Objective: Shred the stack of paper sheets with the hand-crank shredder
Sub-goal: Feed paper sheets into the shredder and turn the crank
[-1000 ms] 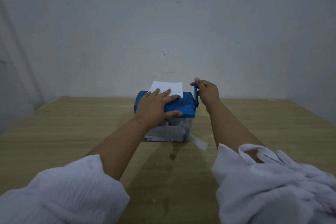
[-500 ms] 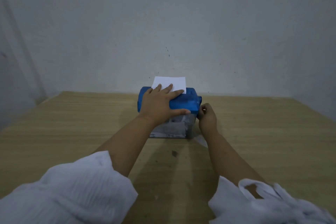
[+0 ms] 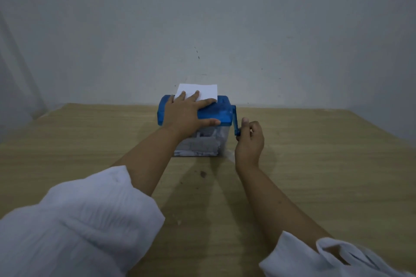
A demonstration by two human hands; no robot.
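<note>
A small hand-crank shredder (image 3: 219, 111) with a blue lid and a clear bin of white shreds stands on the wooden table near the far wall. A white paper sheet (image 3: 203, 91) sticks up out of its slot. My left hand (image 3: 188, 113) lies flat on the lid, fingers straight, fingertips touching the sheet. My right hand (image 3: 249, 141) grips the knob of the blue crank (image 3: 236, 122) at the shredder's right side; the crank arm points downward.
The wooden table (image 3: 315, 164) runs to a grey wall (image 3: 225, 29) just behind the shredder. A small white paper scrap (image 3: 230, 155) lies by the bin's right base. A dark spot (image 3: 203, 173) marks the table in front.
My right hand has turned the crank from the top, down past the bin's front side, to a low position on the right. The sheet stands lower in the slot. My left hand stayed on the lid.
</note>
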